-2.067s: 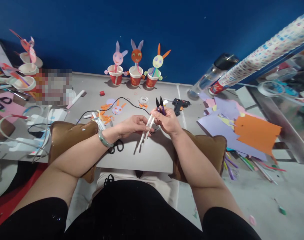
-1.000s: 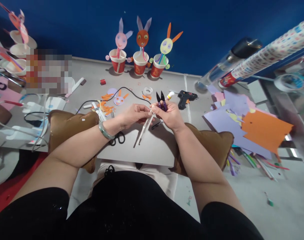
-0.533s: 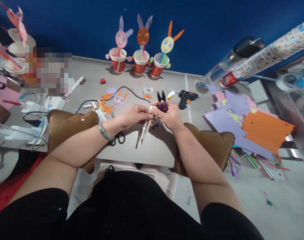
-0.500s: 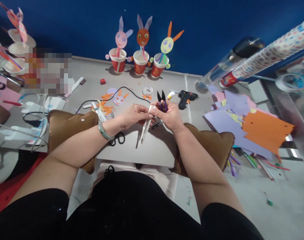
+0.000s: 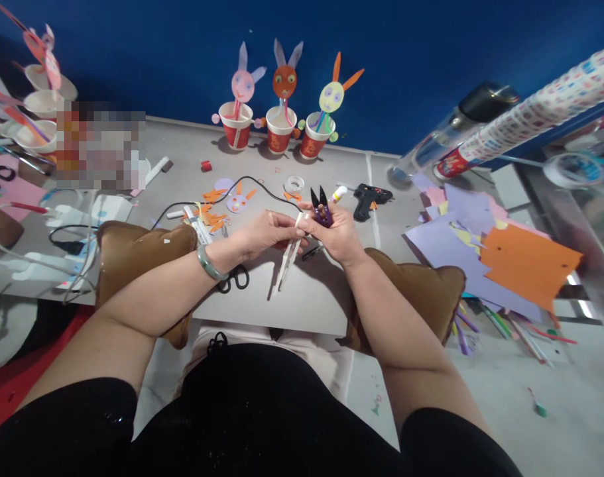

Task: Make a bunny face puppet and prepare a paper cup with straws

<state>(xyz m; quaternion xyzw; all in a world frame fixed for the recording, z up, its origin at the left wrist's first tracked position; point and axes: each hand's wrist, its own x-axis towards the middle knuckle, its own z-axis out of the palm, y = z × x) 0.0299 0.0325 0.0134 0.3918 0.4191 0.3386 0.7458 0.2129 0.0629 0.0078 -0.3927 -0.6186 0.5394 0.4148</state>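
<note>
Between the fingertips of both hands hangs a thin, folded white strip (image 5: 288, 262), its free ends pointing down over the table. My left hand (image 5: 262, 235) pinches its upper part from the left. My right hand (image 5: 340, 233) has thumb and fingers closed on the same end and also keeps a pair of purple-handled thread snips (image 5: 320, 204), dark blades pointing up and apart. Black-handled scissors (image 5: 239, 278) lie below my left wrist. A white lilac-toned paper rabbit face (image 5: 237, 201) with orange ears lies beyond my left hand, beside orange paper scraps (image 5: 213, 217).
Three red paper cups (image 5: 237, 134) with rabbit figures stand along the blue wall. A black glue gun (image 5: 368, 201) and a tape roll (image 5: 294, 183) lie beyond my hands. Coloured paper (image 5: 525, 265) is piled right. Brown cushions (image 5: 147, 255) sit under both forearms; a black cable (image 5: 252, 177) crosses the table.
Both hands stay on the strip, whose hanging ends have shifted slightly. The snips have turned a little in my right hand. The whole view has moved slightly.
</note>
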